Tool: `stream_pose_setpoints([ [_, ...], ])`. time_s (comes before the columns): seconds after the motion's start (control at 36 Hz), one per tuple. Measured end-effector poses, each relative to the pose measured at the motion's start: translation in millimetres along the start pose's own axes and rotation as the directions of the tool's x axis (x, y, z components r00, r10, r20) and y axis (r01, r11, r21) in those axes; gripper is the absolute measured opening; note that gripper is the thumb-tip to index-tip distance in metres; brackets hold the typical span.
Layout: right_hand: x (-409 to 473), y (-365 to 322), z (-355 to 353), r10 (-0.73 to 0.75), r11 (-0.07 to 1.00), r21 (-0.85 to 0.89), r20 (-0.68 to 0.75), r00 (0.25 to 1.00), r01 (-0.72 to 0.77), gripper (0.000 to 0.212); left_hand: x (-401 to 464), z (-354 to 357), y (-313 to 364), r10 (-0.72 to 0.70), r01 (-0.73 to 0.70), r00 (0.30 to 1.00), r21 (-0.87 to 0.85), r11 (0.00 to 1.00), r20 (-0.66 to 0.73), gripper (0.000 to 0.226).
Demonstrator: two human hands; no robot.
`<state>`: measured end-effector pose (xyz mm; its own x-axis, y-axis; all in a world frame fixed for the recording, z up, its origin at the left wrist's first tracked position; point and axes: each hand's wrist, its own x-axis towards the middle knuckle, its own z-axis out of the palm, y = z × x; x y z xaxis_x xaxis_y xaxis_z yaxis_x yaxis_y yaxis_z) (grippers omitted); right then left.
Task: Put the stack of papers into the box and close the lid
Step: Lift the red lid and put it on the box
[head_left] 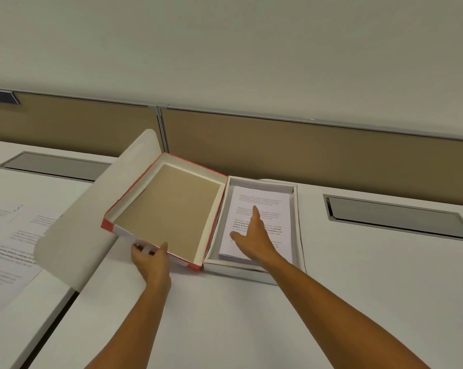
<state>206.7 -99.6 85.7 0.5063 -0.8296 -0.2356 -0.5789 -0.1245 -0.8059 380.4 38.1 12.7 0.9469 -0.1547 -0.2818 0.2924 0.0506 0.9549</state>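
The stack of printed white papers (259, 209) sits inside the shallow white cardboard box (299, 227) on the pale counter (225, 315), filling most of the tray. The right hand (251, 235) lies flat on top of the sheets, fingers spread, gripping nothing. Over on the other side, the left hand (151, 255) pinches the near edge of the red-edged lid with a brown inside (169, 209), thumb on the inner face, fingers beneath. That lid stands open and tilted, its right side meeting the box's left wall. A large curled white sheet (91, 209) rises just behind the lid, and further printed pages (9, 251) lie on the counter at far left.
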Motion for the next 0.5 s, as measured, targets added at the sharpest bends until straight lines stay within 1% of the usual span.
stream_pose_setpoints([
  [0.11,-3,-11,-5,0.004,0.997,0.079,0.025,1.0,-0.006,0.093,-17,4,10,0.165,-0.167,0.984,0.026,0.986,0.068,0.075],
  [0.22,-8,-27,-9,0.02,0.981,0.192,0.061,0.998,-0.031,0.078,-45,13,12,0.329,-0.348,0.923,0.07,0.935,0.202,0.071],
  [0.33,-11,-39,-20,0.019,0.929,0.368,0.094,0.995,-0.052,0.057,-69,23,7,0.419,-0.483,0.853,0.169,0.859,0.312,0.066],
  [0.42,-14,-45,-32,0.014,0.886,0.461,0.061,0.998,-0.041,0.046,-86,30,3,0.469,-0.571,0.797,0.22,0.791,0.38,0.061],
  [0.47,-17,-49,-41,0.025,0.862,0.506,0.042,0.999,-0.043,0.036,-96,35,-1,0.501,-0.613,0.765,0.22,0.759,0.405,0.057],
  [0.5,-19,-50,-46,0.038,0.843,0.534,0.041,0.998,-0.054,0.035,-100,37,-3,0.515,-0.632,0.751,0.223,0.742,0.414,0.054],
])
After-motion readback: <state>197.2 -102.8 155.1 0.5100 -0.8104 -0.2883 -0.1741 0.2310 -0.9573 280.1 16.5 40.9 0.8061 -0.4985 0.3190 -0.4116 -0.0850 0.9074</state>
